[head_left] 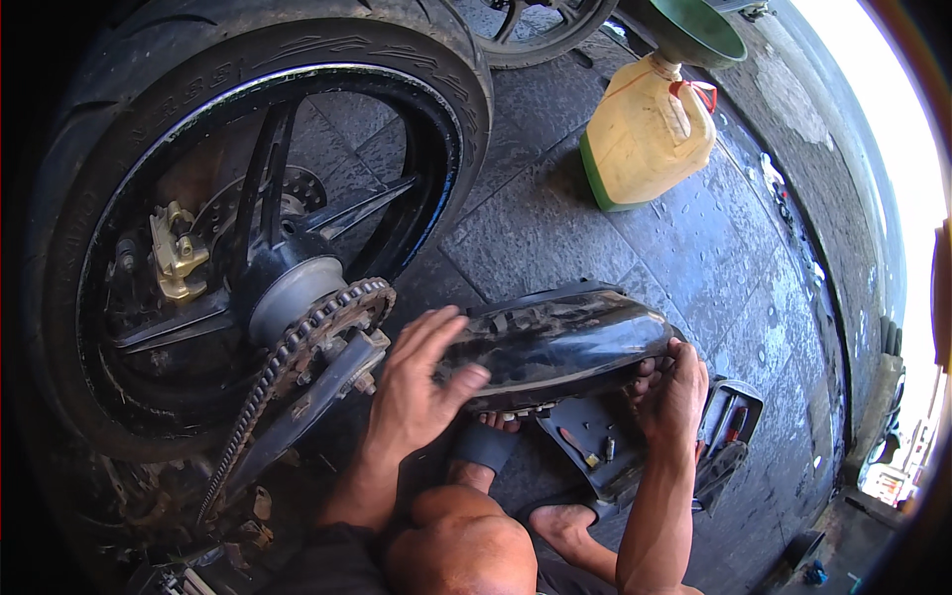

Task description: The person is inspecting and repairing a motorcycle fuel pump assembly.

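A dark, dirt-marked, curved plastic fender [560, 342] lies across in front of me. My right hand [669, 387] grips its right end with curled fingers. My left hand [421, 382] is at its left end, fingers spread and thumb out; whether it touches the surface I cannot tell. Just left of that hand are the rear wheel's chain [263, 397], sprocket [367, 297] and swingarm [317, 407]. Under the fender, a black tool tray [595, 476] holds a brush and small metal parts.
A large tyre [451, 119] with a gold brake caliper [178, 253] fills the left. A yellowish jug [640, 144] with a green funnel [694, 30] stands at upper right. Another wheel [535, 45] is at the top. My knee and feet are below. A raised ledge [833, 198] runs along the right.
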The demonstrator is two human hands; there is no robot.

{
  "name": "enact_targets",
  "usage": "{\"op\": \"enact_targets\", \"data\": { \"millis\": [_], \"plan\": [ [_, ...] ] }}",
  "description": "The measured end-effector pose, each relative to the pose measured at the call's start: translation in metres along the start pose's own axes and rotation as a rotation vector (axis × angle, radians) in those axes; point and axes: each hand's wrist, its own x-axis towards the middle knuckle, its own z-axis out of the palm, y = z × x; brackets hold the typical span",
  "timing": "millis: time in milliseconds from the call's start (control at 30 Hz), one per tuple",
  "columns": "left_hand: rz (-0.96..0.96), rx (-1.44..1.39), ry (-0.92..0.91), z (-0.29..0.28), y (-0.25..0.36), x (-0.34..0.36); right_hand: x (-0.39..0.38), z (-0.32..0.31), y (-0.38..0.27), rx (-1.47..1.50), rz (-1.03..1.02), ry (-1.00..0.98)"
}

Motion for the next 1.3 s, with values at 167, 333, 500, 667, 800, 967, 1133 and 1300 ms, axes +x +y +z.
{"op": "enact_targets", "data": {
  "millis": [167, 333, 500, 667, 800, 967, 1133, 1300],
  "plan": [
    [-0.664, -1.054, 0.413, 0.04, -0.043, -0.028, 0.004, -0.001, 0.0, -0.01, 0.021, -0.013],
    [-0.868, -1.772, 0.115, 0.057, -0.066, -0.019, 0.006, 0.002, 0.001, -0.02, 0.023, -0.01],
    [-0.761, -1.897, -0.013, 0.064, -0.074, -0.009, 0.007, 0.001, 0.001, -0.062, 0.003, -0.018],
    [-0.822, -1.908, 0.03, 0.075, -0.086, -0.01, 0.006, 0.0, -0.001, -0.059, 0.0, -0.041],
    [-0.807, -1.915, 0.058, 0.082, -0.095, -0.014, 0.004, 0.004, -0.006, -0.068, 0.028, -0.029],
    [-0.785, -1.956, 0.076, 0.087, -0.097, -0.013, 0.007, 0.001, -0.003, -0.11, 0.02, -0.016],
    [-0.795, -1.951, 0.096, 0.086, -0.091, -0.01, 0.008, 0.0, -0.005, -0.092, 0.03, -0.019],
    [-0.748, -1.938, 0.069, 0.083, -0.089, -0.01, 0.007, 0.0, -0.006, -0.077, 0.036, -0.038]
  ]
}}
